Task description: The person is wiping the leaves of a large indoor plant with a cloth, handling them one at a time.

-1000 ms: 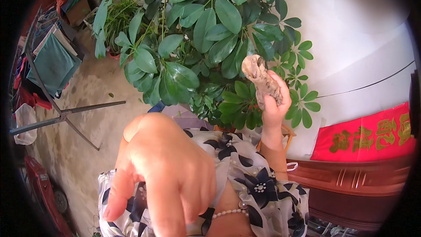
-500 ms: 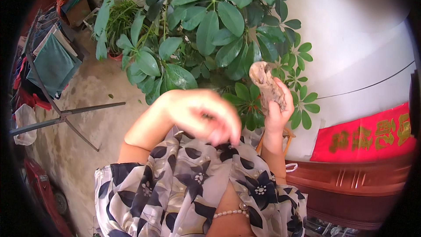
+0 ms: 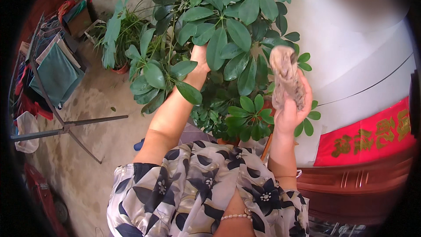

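Observation:
My right hand (image 3: 291,112) is closed round a crumpled, stained beige-brown rag (image 3: 285,72), which sticks up above the fingers beside the plant's right side. My left arm reaches up into the large green leafy plant (image 3: 239,35). Of my left hand (image 3: 201,56), only the part by the wrist shows among the leaves. Its fingers are hidden behind them, so their pose and anything they touch cannot be seen.
On the left stands a metal drying rack (image 3: 66,127) with a green cloth (image 3: 57,72) on it. A smaller potted plant (image 3: 118,39) is behind. To the right are a red banner (image 3: 364,131) and a reddish-brown wooden cabinet (image 3: 351,182).
My left hand has moved from in front of my chest up and forward into the leaves. My right hand, still holding the rag, has shifted slightly right.

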`<state>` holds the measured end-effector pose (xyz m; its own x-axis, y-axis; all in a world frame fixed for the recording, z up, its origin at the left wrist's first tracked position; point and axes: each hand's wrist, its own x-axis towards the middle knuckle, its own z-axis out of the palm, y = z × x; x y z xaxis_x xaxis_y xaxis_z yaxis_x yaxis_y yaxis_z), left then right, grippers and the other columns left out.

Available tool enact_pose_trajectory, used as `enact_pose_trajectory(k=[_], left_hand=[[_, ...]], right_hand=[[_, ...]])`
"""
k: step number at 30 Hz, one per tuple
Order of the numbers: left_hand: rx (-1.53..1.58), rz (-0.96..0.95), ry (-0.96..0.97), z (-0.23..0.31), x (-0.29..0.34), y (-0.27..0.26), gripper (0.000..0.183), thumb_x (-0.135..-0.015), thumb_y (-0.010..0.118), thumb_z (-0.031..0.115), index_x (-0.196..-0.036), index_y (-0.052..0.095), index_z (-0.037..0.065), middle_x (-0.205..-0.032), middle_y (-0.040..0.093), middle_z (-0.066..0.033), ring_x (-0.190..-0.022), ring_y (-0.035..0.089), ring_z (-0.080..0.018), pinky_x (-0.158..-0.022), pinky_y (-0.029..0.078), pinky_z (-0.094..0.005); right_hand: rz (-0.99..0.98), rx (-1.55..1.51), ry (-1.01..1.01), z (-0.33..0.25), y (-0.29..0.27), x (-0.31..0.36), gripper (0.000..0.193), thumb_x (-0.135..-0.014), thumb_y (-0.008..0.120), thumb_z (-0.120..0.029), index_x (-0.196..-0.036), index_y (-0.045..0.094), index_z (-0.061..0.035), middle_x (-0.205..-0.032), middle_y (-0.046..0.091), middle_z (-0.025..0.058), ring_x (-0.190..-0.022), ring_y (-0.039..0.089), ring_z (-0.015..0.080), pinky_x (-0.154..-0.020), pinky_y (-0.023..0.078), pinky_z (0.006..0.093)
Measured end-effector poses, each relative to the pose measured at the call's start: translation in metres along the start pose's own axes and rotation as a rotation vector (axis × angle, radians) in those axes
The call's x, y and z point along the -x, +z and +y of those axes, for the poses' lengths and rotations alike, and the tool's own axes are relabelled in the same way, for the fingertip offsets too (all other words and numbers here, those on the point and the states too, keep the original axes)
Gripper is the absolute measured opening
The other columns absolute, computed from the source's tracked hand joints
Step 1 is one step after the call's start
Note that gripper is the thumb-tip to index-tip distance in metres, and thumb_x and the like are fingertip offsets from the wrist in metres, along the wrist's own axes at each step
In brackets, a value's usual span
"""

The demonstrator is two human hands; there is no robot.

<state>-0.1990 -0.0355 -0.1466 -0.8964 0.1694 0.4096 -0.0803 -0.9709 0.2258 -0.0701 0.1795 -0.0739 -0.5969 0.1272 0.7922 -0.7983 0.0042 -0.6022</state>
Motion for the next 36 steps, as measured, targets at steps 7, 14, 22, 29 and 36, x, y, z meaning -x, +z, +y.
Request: enact_pose_trajectory(k=[7,14,22,29,36], left_hand=[[-0.137,-0.034,0.147,-0.008,-0.012,0.043,0.055,-0.092,0.044,0.042,-0.133,0.038,0.006,-0.132,0.044,-0.0115,-0.119,0.046,-0.0240,-0.101,0.040,-0.0379],[0.018,0.331,0.066,-0.020,0.017,0.065,0.047,-0.094,0.038,0.032,-0.134,0.036,0.008,-0.131,0.043,-0.0136,-0.123,0.042,-0.0244,-0.104,0.034,-0.0319],[0.202,0.144,-0.021,-0.006,0.013,0.055,0.053,-0.088,0.047,0.046,-0.126,0.046,0.009,-0.122,0.053,-0.0110,-0.108,0.052,-0.0325,-0.090,0.044,-0.0484],[-0.198,0.162,-0.068,0.007,0.005,0.028,0.048,-0.089,0.049,0.038,-0.127,0.046,0.009,-0.125,0.051,-0.0082,-0.112,0.050,-0.0239,-0.095,0.041,-0.0418],[-1.130,0.414,0.507,0.040,0.001,0.033,0.025,-0.087,0.051,0.011,-0.110,0.058,0.007,-0.101,0.061,-0.0035,-0.086,0.055,-0.0140,-0.077,0.043,-0.0287]], right_hand=[[-0.315,0.432,-0.450,0.006,0.075,-0.076,0.050,-0.063,0.064,0.004,-0.112,0.057,-0.0060,-0.119,0.055,0.0111,-0.110,0.052,0.0307,-0.094,0.040,0.0392],[-0.490,0.743,-0.167,0.088,0.103,-0.031,0.045,-0.074,0.061,-0.009,-0.118,0.053,-0.0094,-0.134,0.039,0.0220,-0.123,0.038,0.0393,-0.101,0.032,0.0468],[-0.709,0.674,-0.225,0.040,0.084,0.027,0.040,-0.063,0.065,-0.002,-0.102,0.062,-0.0080,-0.123,0.051,0.0142,-0.113,0.049,0.0339,-0.090,0.041,0.0427],[-0.650,0.264,0.178,0.032,0.046,0.047,0.036,-0.066,0.060,0.002,-0.101,0.062,-0.0036,-0.111,0.058,0.0152,-0.098,0.060,0.0298,-0.084,0.047,0.0348],[-0.189,-0.092,0.190,-0.005,0.017,-0.001,0.040,-0.069,0.045,0.003,-0.108,0.056,0.0046,-0.115,0.056,0.0187,-0.107,0.054,0.0239,-0.094,0.040,0.0334]])
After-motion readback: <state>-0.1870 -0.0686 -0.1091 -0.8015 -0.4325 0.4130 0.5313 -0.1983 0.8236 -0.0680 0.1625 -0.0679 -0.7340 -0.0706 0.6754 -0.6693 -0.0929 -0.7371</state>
